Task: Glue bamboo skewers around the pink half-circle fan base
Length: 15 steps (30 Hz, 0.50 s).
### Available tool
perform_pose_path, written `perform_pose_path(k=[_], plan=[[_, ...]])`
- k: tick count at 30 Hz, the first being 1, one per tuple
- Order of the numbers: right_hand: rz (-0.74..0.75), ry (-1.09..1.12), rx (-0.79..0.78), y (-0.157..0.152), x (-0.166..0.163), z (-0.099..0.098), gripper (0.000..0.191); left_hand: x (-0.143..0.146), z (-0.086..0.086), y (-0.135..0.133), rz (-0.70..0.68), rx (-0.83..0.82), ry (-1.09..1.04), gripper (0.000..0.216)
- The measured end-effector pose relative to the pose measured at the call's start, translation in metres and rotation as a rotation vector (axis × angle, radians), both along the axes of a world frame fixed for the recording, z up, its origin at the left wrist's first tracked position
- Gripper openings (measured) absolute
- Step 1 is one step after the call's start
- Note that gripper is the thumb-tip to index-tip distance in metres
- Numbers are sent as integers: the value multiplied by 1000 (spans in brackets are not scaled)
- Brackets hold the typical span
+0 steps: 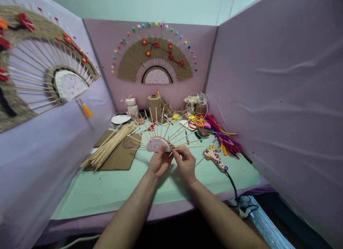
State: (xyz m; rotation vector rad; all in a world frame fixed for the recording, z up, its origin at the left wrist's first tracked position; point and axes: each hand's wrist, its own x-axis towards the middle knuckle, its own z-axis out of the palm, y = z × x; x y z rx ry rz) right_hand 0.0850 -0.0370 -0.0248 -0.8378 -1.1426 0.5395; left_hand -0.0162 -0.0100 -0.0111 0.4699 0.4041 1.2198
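Observation:
A half-round white piece with pink marks [154,144] forms the base of a fan frame, and thin wooden sticks [153,119] spread out from its curved edge. My left hand [160,162] grips this fan frame at its lower right, thumb on the front face. At the right end of the half-round base, my right hand [185,162] is closed with thumb and forefinger pinched near the lowest sticks. Something thin and brownish, perhaps twine, shows along the rim there; its exact form is too small to tell.
A bundle of sticks [111,146] lies on cardboard [125,158] at left. A patterned glue gun [215,158] with a black cord rests at right, near colourful pipe cleaners [226,138]. A twine spool [154,105] and a white jar [132,107] stand behind. Finished fans [128,65] hang on the partitions.

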Motion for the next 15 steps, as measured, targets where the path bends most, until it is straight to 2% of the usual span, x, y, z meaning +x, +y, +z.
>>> perform_pose_path(k=[15], plan=[[41, 59, -56, 6, 3, -2, 13, 2, 3, -3, 2, -17, 38, 23]])
